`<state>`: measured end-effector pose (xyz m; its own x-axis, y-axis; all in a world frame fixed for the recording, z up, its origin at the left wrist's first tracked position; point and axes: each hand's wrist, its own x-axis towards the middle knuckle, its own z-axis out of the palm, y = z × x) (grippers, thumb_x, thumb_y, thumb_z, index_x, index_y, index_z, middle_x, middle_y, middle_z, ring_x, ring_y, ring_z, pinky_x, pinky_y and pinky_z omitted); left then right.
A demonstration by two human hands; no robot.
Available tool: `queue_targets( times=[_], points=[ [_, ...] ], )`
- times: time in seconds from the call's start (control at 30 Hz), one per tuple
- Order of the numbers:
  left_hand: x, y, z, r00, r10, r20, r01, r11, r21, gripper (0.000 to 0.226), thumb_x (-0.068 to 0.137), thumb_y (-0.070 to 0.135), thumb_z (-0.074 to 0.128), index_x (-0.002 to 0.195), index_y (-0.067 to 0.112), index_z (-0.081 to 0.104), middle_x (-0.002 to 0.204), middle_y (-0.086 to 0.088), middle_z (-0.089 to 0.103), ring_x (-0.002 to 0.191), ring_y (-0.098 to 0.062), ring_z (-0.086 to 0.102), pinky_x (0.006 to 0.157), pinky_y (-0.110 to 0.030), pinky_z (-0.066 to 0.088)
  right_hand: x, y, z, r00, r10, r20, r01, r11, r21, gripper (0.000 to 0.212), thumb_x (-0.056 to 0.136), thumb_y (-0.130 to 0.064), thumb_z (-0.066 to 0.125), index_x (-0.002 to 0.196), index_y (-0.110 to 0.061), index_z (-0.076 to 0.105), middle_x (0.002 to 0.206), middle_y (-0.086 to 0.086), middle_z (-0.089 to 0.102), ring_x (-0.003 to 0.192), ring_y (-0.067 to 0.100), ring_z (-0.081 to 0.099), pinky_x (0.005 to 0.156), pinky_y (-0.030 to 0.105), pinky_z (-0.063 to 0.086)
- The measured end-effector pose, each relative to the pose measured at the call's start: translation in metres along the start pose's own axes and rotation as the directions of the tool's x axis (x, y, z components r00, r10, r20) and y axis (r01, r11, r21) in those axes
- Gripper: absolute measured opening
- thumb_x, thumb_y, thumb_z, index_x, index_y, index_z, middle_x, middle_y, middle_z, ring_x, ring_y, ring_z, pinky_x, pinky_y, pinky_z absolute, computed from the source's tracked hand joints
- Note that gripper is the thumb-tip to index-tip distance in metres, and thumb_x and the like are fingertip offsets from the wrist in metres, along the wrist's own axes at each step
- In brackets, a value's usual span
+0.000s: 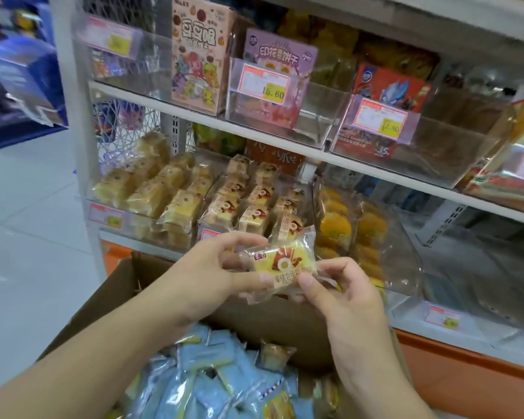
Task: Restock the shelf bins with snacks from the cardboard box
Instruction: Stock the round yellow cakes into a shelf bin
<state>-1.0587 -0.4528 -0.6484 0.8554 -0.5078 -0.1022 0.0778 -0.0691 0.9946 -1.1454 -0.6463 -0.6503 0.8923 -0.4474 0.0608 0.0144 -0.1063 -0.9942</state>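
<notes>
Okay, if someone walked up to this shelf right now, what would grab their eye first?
Dead centre, the left hand and right hand pinch one yellow wrapped cake in front of the lower shelf. Just behind it, a clear bin holds rows of matching cakes. Below, the cardboard box brims with pale blue snack packets.

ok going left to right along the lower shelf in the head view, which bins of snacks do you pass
clear bin of plain yellow wrapped cakes → clear bin of wrapped cakes with red-brown egg labels → clear bin of orange round pastries → clear, seemingly empty bin
</notes>
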Motion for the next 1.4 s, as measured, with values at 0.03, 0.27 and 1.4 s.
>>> queue_targets(
  times=[0.03,0.27,1.4],
  points=[
    [0.001,0.002,-0.003,1.0,0.002,-0.015,-0.002,1.0,-0.029,0.047,0.08,0.015,0.089,0.119,0.035,0.074,0.105,-0.009,0.08,0.098,-0.021,0.078,0.083,-0.034,0.063,0.002,-0.003,0.003,1.0,-0.011,0.004,0.011,1.0,-0.001,0.016,0.09,-0.008,0.079,0.099,-0.009,0.067,0.097,0.01,0.078,0.085,0.029,0.078,0.084,0.046,0.063],
    [0.009,0.006,-0.021,0.999,-0.009,-0.031,0.005,0.991,-0.132,0.043,0.074,0.022,0.086,0.116,0.021,0.077,0.109,-0.006,0.08,0.103,-0.022,0.077,0.087,-0.04,0.059,0.012,-0.019,0.016,0.996,-0.058,0.064,0.062,0.997,-0.056,0.019,0.09,-0.012,0.078,0.098,-0.007,0.062,0.096,0.009,0.079,0.085,0.026,0.079,0.075,0.038,0.066],
    [0.132,-0.032,-0.05,0.976,0.212,0.052,-0.118,0.311,0.943,0.073,0.091,0.079,-0.01,0.16,0.054,-0.012,0.163,0.03,-0.024,0.149,0.001,-0.036,0.113,-0.018,-0.021,0.299,-0.01,0.038,0.946,-0.176,0.273,0.31,0.235,-0.921,0.062,0.1,-0.041,0.069,0.154,-0.031,0.042,0.154,0.001,0.051,0.14,0.027,0.049,0.112,0.037,0.04]
  ],
)
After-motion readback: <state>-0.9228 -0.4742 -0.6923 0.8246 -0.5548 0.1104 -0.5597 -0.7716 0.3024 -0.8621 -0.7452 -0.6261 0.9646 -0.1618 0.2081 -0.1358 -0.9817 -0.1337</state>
